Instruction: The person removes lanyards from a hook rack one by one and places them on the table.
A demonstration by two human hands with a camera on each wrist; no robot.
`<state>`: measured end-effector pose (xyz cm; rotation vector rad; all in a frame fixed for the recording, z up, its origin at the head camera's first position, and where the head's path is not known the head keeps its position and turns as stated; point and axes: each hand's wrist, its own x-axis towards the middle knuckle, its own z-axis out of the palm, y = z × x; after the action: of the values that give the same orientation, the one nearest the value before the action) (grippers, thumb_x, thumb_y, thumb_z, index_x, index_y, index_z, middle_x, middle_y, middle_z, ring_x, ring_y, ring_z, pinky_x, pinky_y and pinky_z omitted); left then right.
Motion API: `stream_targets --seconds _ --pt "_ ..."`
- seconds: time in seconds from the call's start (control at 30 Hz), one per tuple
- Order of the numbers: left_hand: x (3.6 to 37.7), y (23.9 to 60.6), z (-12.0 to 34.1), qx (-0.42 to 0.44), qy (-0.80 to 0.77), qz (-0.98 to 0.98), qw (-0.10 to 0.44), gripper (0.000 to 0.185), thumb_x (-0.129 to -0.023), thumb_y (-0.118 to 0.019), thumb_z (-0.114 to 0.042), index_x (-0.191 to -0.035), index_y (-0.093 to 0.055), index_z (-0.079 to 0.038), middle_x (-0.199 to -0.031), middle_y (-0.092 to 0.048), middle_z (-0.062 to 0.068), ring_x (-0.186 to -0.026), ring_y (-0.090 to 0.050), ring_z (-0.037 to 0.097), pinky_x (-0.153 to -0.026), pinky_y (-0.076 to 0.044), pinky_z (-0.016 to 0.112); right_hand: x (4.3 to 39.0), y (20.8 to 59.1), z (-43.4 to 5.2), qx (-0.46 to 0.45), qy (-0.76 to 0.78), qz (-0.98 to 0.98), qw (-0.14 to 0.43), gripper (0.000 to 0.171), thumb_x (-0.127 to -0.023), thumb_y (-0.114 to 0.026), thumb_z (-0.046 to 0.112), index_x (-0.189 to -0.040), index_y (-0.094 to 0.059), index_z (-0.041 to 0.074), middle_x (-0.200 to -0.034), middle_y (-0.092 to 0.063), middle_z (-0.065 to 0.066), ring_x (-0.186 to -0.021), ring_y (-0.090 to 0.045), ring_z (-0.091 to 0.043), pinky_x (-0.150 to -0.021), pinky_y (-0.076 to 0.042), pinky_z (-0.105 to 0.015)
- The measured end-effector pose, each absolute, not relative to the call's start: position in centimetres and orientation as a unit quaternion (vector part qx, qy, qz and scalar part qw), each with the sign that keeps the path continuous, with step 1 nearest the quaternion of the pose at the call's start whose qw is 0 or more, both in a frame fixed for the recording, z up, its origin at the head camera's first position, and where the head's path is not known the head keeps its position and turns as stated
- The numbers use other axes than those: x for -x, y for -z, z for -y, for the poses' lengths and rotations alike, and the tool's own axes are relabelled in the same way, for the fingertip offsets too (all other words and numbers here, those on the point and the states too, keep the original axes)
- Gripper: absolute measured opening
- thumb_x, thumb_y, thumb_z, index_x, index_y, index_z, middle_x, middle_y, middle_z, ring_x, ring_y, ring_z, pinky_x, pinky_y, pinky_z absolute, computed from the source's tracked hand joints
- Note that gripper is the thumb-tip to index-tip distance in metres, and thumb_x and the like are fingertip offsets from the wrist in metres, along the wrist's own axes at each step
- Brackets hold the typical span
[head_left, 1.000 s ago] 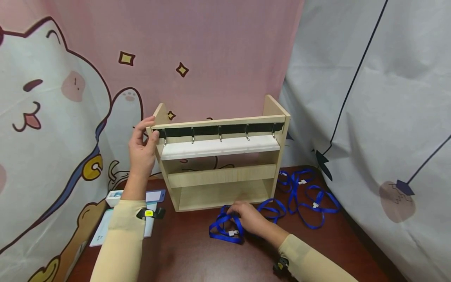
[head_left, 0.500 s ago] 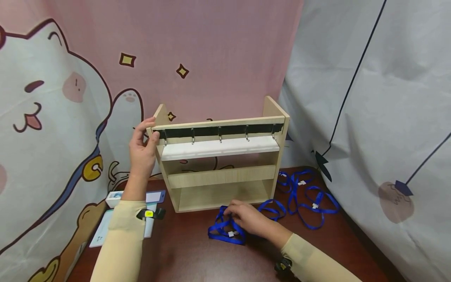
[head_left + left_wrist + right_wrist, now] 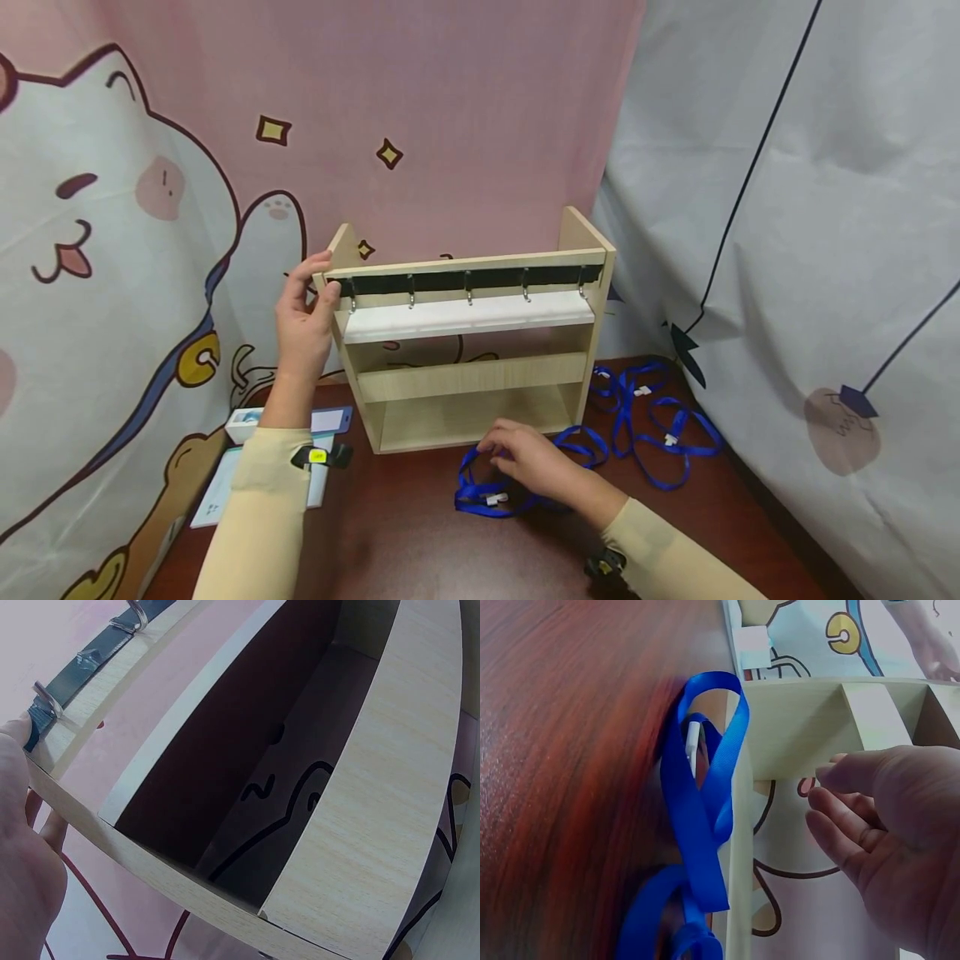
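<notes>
My left hand (image 3: 303, 329) grips the upper left front corner of a light wooden desk shelf (image 3: 472, 377), thumb in front and fingers behind the side panel. The left wrist view shows the same hand (image 3: 30, 862) at the panel's edge. A black strip (image 3: 438, 279) with several metal hooks runs along the shelf's top board. Low in front of the shelf, my right hand (image 3: 532, 458) hovers over a blue lanyard (image 3: 480, 507) with a white clip. In the right wrist view the lanyard (image 3: 694, 840) lies apart from the loosely bent fingers, which hold nothing.
More blue lanyards (image 3: 679, 419) lie on the dark red table (image 3: 405, 546) to the right of the shelf. At the left are a small white box (image 3: 243, 423), a blue card holder (image 3: 337, 418) and flat pale cards (image 3: 219, 487). Printed cloth surrounds the table.
Under my right hand the lanyard's loops have shifted slightly right and settled flatter, while the fingers have moved a little up off them. My left hand stays on the shelf corner.
</notes>
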<state>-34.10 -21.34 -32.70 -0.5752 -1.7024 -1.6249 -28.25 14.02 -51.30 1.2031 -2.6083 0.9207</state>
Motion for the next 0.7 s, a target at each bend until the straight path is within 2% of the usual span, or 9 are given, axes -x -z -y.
stream_targets --seconds 0.27,0.47,0.6,0.7 --pt "35.8 33.5 22.4 0.223 0.62 0.665 0.351 0.032 -0.111 -0.065 -0.002 -0.141 -0.062 0.005 -0.16 -0.059 0.006 -0.144 -0.053 0.025 -0.113 -0.048 0.035 27.9 50.1 -15.1 -0.375 -0.334 0.862 0.069 0.022 -0.102 -0.08 0.003 -0.122 -0.078 0.011 -0.115 -0.07 0.0 -0.099 -0.072 -0.01 -0.082 -0.061 -0.027" --pt "35.5 32.8 22.9 0.228 0.604 0.687 0.333 0.036 -0.111 -0.067 -0.011 -0.144 -0.062 0.003 -0.162 -0.058 -0.001 -0.148 -0.05 0.023 -0.118 -0.047 0.043 27.8 48.6 -16.2 -0.359 -0.358 0.856 0.096 0.021 -0.101 -0.08 0.004 -0.121 -0.078 0.013 -0.112 -0.071 0.001 -0.095 -0.071 -0.009 -0.076 -0.06 -0.028" --pt "34.5 32.5 22.9 0.22 0.589 0.706 0.326 0.044 -0.112 -0.066 -0.01 -0.154 -0.058 -0.005 -0.165 -0.055 0.002 -0.152 -0.047 0.026 -0.123 -0.043 0.047 27.7 47.5 -17.5 -0.348 -0.351 0.861 0.12 0.023 -0.102 -0.08 0.005 -0.121 -0.078 0.017 -0.113 -0.069 0.007 -0.095 -0.07 -0.009 -0.077 -0.061 -0.028" --pt "33.8 32.8 23.1 0.212 0.565 0.727 0.327 0.053 -0.111 -0.067 -0.011 -0.163 -0.053 -0.014 -0.166 -0.052 0.005 -0.155 -0.045 0.025 -0.128 -0.036 0.049 27.5 46.7 -19.1 -0.336 -0.349 0.863 0.144 0.023 -0.101 -0.081 0.005 -0.12 -0.079 0.017 -0.112 -0.07 0.005 -0.094 -0.07 -0.01 -0.078 -0.062 -0.031"
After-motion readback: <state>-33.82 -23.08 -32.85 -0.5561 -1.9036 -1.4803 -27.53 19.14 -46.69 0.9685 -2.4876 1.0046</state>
